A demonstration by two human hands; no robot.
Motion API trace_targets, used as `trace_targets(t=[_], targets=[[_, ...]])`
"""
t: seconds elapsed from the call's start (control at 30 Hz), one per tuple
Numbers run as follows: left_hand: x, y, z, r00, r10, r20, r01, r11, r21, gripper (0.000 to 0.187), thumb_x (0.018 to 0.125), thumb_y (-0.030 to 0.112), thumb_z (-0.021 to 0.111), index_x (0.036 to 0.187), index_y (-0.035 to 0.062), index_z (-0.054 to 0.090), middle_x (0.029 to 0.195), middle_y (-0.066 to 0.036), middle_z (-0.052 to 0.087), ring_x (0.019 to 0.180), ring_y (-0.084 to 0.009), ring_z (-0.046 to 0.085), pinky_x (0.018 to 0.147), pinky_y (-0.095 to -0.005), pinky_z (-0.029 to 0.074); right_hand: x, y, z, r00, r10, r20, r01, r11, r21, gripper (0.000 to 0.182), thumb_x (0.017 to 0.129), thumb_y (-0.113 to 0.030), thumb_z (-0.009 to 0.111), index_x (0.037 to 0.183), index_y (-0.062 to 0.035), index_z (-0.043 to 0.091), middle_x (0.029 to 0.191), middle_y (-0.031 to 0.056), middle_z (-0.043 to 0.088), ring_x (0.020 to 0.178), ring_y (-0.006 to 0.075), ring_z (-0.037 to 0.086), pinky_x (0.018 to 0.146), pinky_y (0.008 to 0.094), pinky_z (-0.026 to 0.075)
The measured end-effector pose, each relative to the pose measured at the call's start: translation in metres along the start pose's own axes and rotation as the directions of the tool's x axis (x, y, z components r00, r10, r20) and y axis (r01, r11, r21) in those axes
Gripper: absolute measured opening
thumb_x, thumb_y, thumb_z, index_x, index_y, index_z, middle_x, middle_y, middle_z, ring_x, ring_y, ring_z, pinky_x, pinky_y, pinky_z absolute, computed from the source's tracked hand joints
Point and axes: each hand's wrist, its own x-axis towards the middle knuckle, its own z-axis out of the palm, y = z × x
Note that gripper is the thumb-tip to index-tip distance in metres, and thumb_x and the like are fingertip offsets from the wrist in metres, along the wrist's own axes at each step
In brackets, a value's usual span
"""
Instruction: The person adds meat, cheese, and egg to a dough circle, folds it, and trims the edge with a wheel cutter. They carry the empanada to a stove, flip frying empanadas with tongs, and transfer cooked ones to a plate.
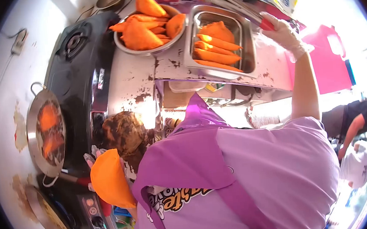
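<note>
My gloved left hand holds an orange half-moon empanada in front of the stove. The empanada covers most of the palm, with fingertips showing past its upper edge. At the upper right, my gloved right hand is closed around the red handle of metal tongs. The tongs reach left above a steel tray, where several fried empanadas stand in a row. Beside the tray, a steel bowl is heaped with more orange empanadas. Two orange pieces lie in oil in a wok.
A black gas stove runs along the left wall. A second pan sits at the lower left. A pink jug stands right of the counter. Other people are in the right background.
</note>
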Motion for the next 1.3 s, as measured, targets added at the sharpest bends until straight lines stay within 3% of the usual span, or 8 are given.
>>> trace_targets(t=[0.17, 0.33, 0.4, 0.5, 0.57, 0.7, 0.97, 1.3], targets=[[0.034, 0.043, 0.001, 0.997, -0.012, -0.080, 0.030, 0.974, 0.226, 0.049, 0.094, 0.034, 0.053, 0.138, 0.0134, 0.048, 0.144, 0.000, 0.046, 0.133, -0.0275, 0.041, 0.115, -0.0398, 0.022, -0.053, 0.016, -0.042, 0.937, 0.336, 0.094, -0.229, 0.796, -0.560, 0.069, 0.079, -0.028, 0.068, 0.141, -0.0253, 0.041, 0.103, 0.0124, 0.064, 0.099, 0.0302, 0.061, 0.085, 0.0421, 0.048], [0.072, 0.070, -0.004, 0.941, 0.193, -0.278, -0.124, 0.961, 0.247, 0.051, 0.095, 0.039, 0.050, 0.140, 0.0176, 0.044, 0.144, 0.002, 0.045, 0.135, -0.0278, 0.039, 0.117, -0.0378, 0.017, -0.056, 0.057, -0.042, 0.918, 0.341, 0.202, -0.198, 0.836, -0.512, 0.069, 0.080, -0.024, 0.068, 0.142, -0.0270, 0.039, 0.107, 0.0120, 0.063, 0.107, 0.0295, 0.059, 0.089, 0.0411, 0.048], [0.084, 0.081, -0.004, 0.915, 0.242, -0.323, -0.159, 0.952, 0.261, 0.051, 0.095, 0.040, 0.049, 0.141, 0.0187, 0.043, 0.145, 0.003, 0.045, 0.135, -0.0278, 0.038, 0.117, -0.0373, 0.015, -0.051, 0.078, -0.032, 0.983, 0.062, 0.172, 0.024, 0.890, -0.456, 0.071, 0.079, -0.019, 0.069, 0.143, -0.0244, 0.039, 0.110, 0.0114, 0.062, 0.107, 0.0293, 0.058, 0.092, 0.0405, 0.047], [0.098, 0.095, -0.002, 0.867, 0.467, 0.175, -0.189, -0.018, 0.982, 0.050, 0.095, 0.041, 0.048, 0.140, 0.0196, 0.045, 0.143, 0.002, 0.046, 0.135, -0.0295, 0.038, 0.117, -0.0392, 0.017, -0.034, 0.089, -0.022, 0.975, 0.001, 0.223, 0.107, 0.875, -0.473, 0.071, 0.077, -0.014, 0.071, 0.141, -0.0213, 0.040, 0.113, 0.0105, 0.061, 0.105, 0.0310, 0.058, 0.092, 0.0403, 0.046], [0.106, 0.103, 0.000, 0.848, 0.231, 0.478, -0.136, -0.775, 0.617, 0.049, 0.095, 0.042, 0.047, 0.139, 0.0202, 0.046, 0.143, 0.002, 0.047, 0.134, -0.0306, 0.038, 0.116, -0.0405, 0.019, -0.023, 0.092, -0.017, 0.967, -0.038, 0.254, 0.157, 0.871, -0.466, 0.069, 0.077, -0.013, 0.071, 0.139, -0.0209, 0.042, 0.114, 0.0096, 0.060, 0.099, 0.0323, 0.060, 0.086, 0.0416, 0.049], [0.127, 0.129, 0.014, 0.824, 0.247, 0.510, -0.356, -0.476, 0.805, 0.051, 0.095, 0.044, 0.046, 0.140, 0.0194, 0.045, 0.144, 0.002, 0.045, 0.136, -0.0345, 0.034, 0.115, -0.0424, 0.022, -0.018, 0.074, -0.012, 0.969, -0.092, 0.228, 0.219, 0.744, -0.631, 0.070, 0.078, -0.016, 0.072, 0.140, -0.0180, 0.038, 0.107, 0.0108, 0.060, 0.092, 0.0294, 0.063, 0.074, 0.0405, 0.055], [0.142, 0.171, 0.011, 0.903, 0.069, 0.424, -0.052, -0.962, 0.266, 0.062, 0.094, 0.051, 0.043, 0.146, 0.0179, 0.033, 0.149, -0.006, 0.035, 0.137, -0.0355, 0.030, 0.114, -0.0478, 0.022, -0.020, 0.037, -0.024, 0.943, 0.091, 0.319, 0.143, 0.757, -0.637, 0.070, 0.077, -0.012, 0.070, 0.140, -0.0144, 0.039, 0.107, 0.0137, 0.060, 0.087, 0.0305, 0.064, 0.072, 0.0406, 0.053], [0.183, 0.171, 0.005, 0.952, 0.114, 0.284, 0.207, -0.923, -0.324, 0.078, 0.092, 0.061, 0.039, 0.152, 0.0171, 0.015, 0.154, -0.016, 0.022, 0.137, -0.0351, 0.028, 0.111, -0.0554, 0.021, -0.021, 0.023, -0.002, 0.967, 0.086, 0.238, 0.092, 0.757, -0.647, 0.043, 0.091, -0.010, 0.044, 0.134, -0.0095, 0.044, 0.102, 0.0129, 0.062, 0.084, 0.0274, 0.066, 0.067, 0.0424, 0.054]])
